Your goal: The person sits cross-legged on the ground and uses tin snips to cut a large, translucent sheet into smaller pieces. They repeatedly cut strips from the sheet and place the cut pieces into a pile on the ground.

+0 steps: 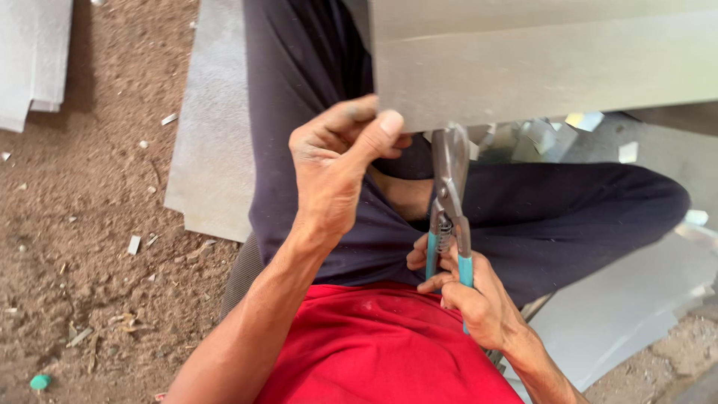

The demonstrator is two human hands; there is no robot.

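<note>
- Head view, looking down at a seated person: the left hand [333, 161] pinches the lower edge of a grey sheet-metal panel [546, 67] between thumb and curled fingers, steadying it just left of the cutting point.
- Right hand [467, 295], closed around the teal handles of the tin snips [449, 202], holds the tool upright below the panel; the blades point up and meet the panel's lower edge just beside the left thumb.
- Progress, as a judgement: the cut appears to be at or near its start, since the blades sit at the edge and no long slit shows above them. Metal offcuts [538, 135] beyond the snips and flat sheets [213, 135] on the dirt ground [82, 224] suggest cutting already done.
- Hidden or unclear: the blade tips are masked by the panel edge, so how far they bite cannot be told; the panel runs out of frame at top and right; the right palm is partly covered by the handles.
</note>
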